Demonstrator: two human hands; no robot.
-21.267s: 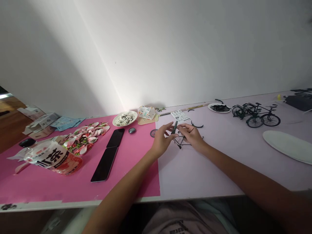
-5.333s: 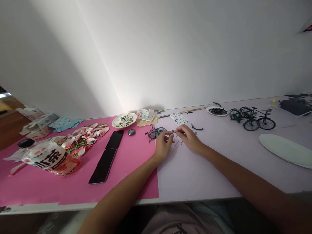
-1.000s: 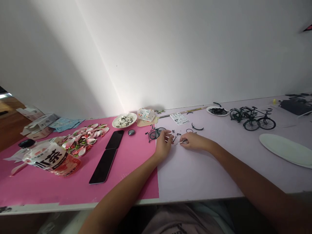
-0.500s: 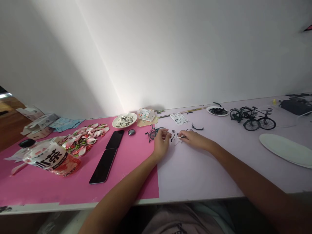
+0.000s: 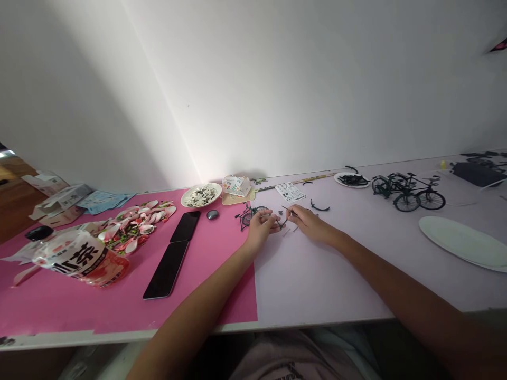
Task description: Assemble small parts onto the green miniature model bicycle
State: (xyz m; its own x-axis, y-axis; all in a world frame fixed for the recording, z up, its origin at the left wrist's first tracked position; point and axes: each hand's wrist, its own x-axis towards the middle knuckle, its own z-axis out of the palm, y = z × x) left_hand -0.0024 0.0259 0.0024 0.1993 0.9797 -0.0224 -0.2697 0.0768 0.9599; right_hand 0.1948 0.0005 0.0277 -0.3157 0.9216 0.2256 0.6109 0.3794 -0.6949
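One rod (image 5: 286, 208) slanted from our pinching right grip (image 5: 311, 224) toward the model bicycle (image 5: 246, 217); our nearer left grip (image 5: 260, 228) pinched a forked part (image 5: 281, 226).

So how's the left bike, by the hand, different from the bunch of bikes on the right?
The left bike is partly hidden behind the left hand; the right bikes aren't. The left bike is by itself; the right bikes are bunched together, overlapping in view. All look dark.

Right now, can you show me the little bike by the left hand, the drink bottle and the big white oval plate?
Little bike (image 5: 247, 217): head view, on a wheel.
Drink bottle (image 5: 81, 258): head view, on its label.
Oval plate (image 5: 464, 243): head view, on its bare middle.
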